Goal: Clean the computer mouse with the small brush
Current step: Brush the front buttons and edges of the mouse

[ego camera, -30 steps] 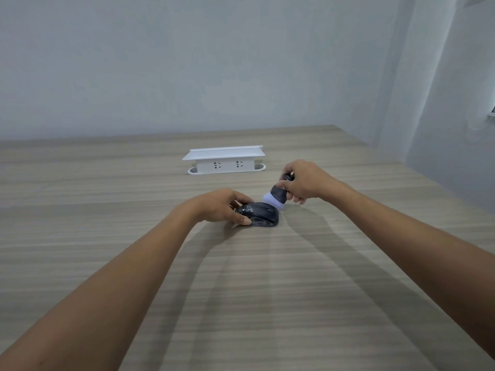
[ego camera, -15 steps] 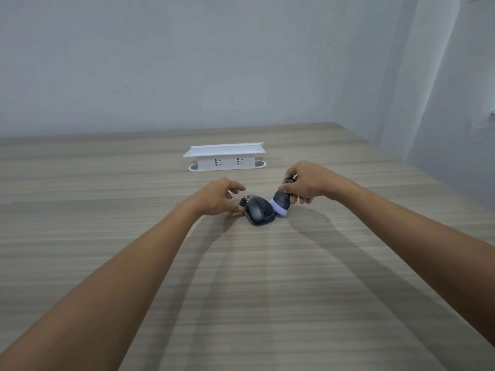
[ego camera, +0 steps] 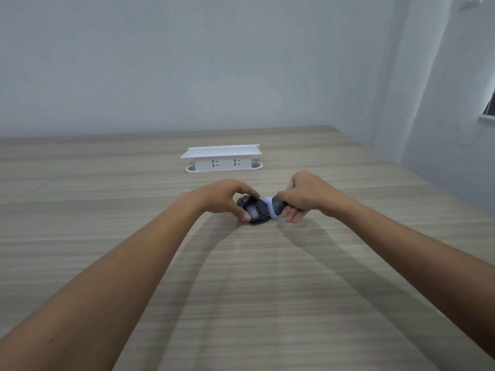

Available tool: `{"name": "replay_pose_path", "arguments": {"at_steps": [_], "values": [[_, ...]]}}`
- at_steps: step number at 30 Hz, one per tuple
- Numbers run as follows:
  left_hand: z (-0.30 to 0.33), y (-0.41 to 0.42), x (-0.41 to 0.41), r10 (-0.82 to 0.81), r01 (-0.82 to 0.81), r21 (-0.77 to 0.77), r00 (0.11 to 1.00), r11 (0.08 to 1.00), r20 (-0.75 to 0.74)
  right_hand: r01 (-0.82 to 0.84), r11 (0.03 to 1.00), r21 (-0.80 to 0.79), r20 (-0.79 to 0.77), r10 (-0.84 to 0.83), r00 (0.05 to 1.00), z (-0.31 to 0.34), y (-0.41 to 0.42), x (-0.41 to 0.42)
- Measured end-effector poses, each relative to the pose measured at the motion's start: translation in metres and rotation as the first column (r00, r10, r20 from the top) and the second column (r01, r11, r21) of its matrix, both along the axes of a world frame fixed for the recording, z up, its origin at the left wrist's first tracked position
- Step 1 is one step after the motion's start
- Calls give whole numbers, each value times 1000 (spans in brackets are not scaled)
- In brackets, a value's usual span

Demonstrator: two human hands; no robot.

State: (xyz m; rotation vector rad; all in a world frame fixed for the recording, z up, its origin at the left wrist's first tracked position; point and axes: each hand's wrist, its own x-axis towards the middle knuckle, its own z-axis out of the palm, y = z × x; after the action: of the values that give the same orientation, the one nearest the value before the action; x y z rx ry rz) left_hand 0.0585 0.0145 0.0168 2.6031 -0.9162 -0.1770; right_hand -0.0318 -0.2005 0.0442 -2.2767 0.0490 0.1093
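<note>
The mouse (ego camera: 255,211) is lying on the bench (ego camera: 107,199), near the middle and a little beyond the person's forearms. The left hand (ego camera: 222,196) is arching over it from the left, fingertips curled onto its far side and thumb pressing its near edge, so that grip is clamped on the mouse; this is probably to stop it sliding while it is being swept. The brush (ego camera: 274,208) is meeting the mouse's right flank, its pale bristles touching the dark shell. The right hand (ego camera: 302,195) is wrapping the brush's dark handle, fingers curled round it, so that grip is clamped on the brush. The handle is lying low and sideways, which is likely aiming the bristles at the side seam rather than the top.

Beyond both hands, well apart from them, a white socket box (ego camera: 222,158) is standing on the bench with two outlets facing the person. A pale wall (ego camera: 187,62) is rising behind it. Nothing is lying between the hands and the mouse; the left fingers themselves are covering part of the shell, so those patches will need a shifted hold before the bristles can reach them.
</note>
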Motion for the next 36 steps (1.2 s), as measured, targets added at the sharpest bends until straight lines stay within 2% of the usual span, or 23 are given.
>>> {"name": "replay_pose_path", "arguments": {"at_steps": [10,17,24,32,36], "values": [[1,-7,-1,-43,35,82,994,996,104,53,992,112,-33,-50,998,-7,-2,-1],[1,-10,3,-37,31,64,994,998,106,-29,988,150,-121,48,992,-11,6,-12],[0,-10,7,-14,7,72,995,997,104,90,982,167,-62,-81,995,-12,-5,3],[0,-11,7,-20,13,66,994,998,103,-22,982,189,-150,51,987,-10,6,-9],[0,-11,6,-9,2,60,994,998,107,53,985,163,-86,-39,995,-6,1,0]]}}
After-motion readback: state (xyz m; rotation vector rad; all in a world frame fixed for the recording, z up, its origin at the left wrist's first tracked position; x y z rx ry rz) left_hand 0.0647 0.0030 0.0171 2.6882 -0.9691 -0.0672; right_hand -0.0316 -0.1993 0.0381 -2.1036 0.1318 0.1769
